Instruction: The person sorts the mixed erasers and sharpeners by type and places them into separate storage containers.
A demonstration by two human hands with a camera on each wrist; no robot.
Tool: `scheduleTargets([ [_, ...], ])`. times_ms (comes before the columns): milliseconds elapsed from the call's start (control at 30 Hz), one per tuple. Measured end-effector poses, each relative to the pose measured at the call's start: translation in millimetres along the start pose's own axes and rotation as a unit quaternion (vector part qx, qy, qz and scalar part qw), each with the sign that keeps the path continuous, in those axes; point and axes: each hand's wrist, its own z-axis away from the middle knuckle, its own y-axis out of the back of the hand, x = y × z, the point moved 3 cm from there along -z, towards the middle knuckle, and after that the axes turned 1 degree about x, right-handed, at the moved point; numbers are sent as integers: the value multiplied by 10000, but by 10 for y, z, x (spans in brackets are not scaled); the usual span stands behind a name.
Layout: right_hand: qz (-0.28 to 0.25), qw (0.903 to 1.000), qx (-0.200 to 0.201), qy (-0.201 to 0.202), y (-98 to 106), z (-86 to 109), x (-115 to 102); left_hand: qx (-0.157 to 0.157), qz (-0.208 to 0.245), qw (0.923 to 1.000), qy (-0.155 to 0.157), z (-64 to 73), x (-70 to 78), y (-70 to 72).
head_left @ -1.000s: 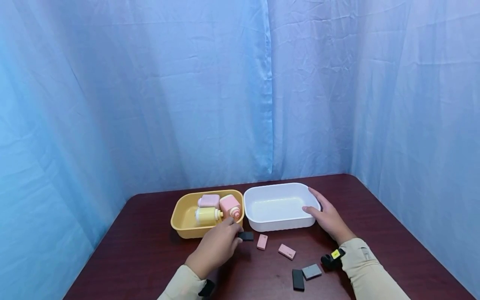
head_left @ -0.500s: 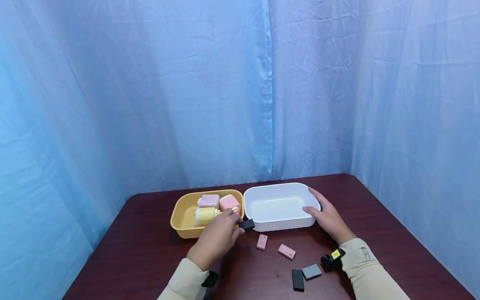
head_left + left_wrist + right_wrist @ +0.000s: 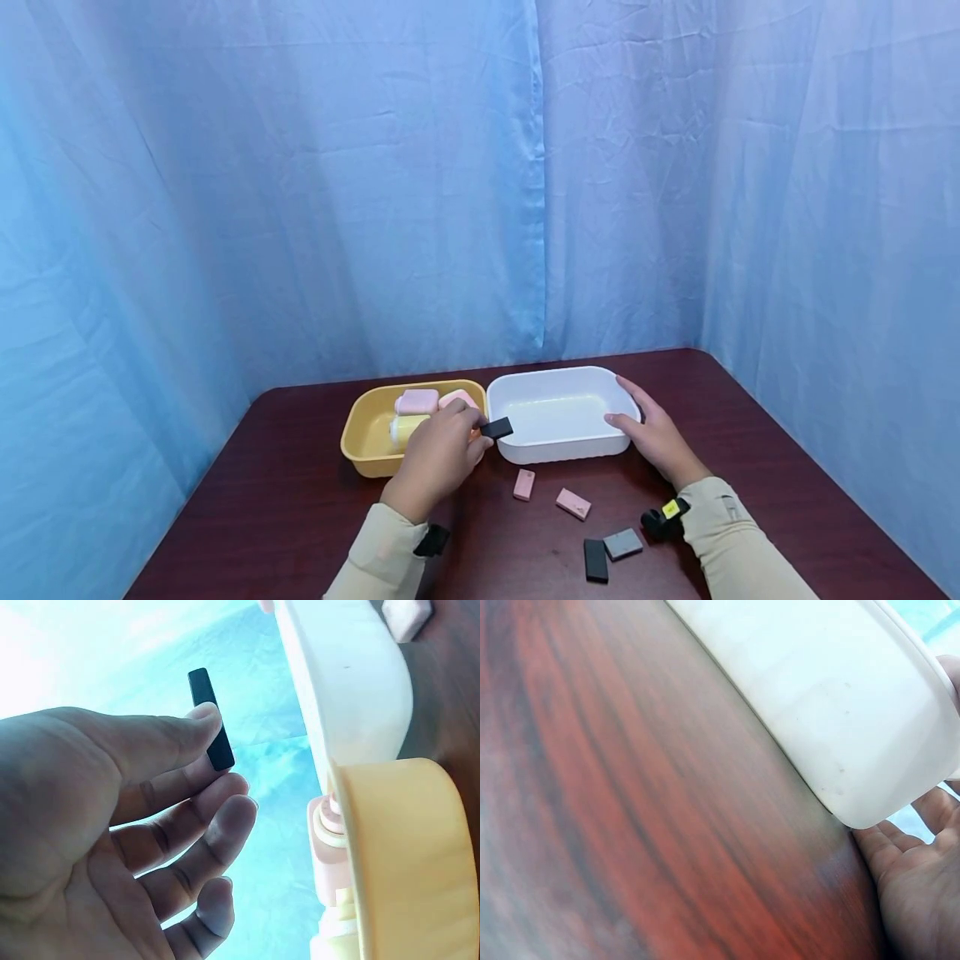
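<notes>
My left hand (image 3: 438, 458) pinches a small flat black block (image 3: 497, 428) between thumb and fingers, above the near rim where the two tubs meet. In the left wrist view the black block (image 3: 211, 720) shows edge-on between thumb and forefinger, the other fingers loosely curled below. At the right end of the white tub (image 3: 562, 452), my right hand (image 3: 663, 442) grips the rim, thumb over the edge and fingers along the outside. In the right wrist view the right hand (image 3: 922, 885) lies against the tub's lower corner. Nothing is visible inside the white tub.
The yellow tub (image 3: 367, 464) beside it holds a yellow bottle (image 3: 407, 428), a lilac bottle (image 3: 417, 401) and a pink bottle (image 3: 454, 397), partly hidden by my left hand. Nearer lie pink blocks (image 3: 573, 503), a grey block (image 3: 623, 543) and another black block (image 3: 596, 560).
My left hand has risen from in front of the tubs to rim height and slightly right, carrying the black block. The right hand and the white tub have stayed in place.
</notes>
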Motion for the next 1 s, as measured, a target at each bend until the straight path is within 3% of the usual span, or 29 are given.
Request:
scheduleTargets([
  [267, -97, 10000, -7, -15, 5, 5, -2, 29, 292, 9991, 298, -89, 1, 36],
  [767, -63, 10000, -7, 33, -4, 15, -20, -194, 255, 9985, 436, -207, 38, -39],
  [1000, 45, 10000, 14, -7, -9, -16, 12, -108, 260, 9986, 454, -292, 90, -72],
])
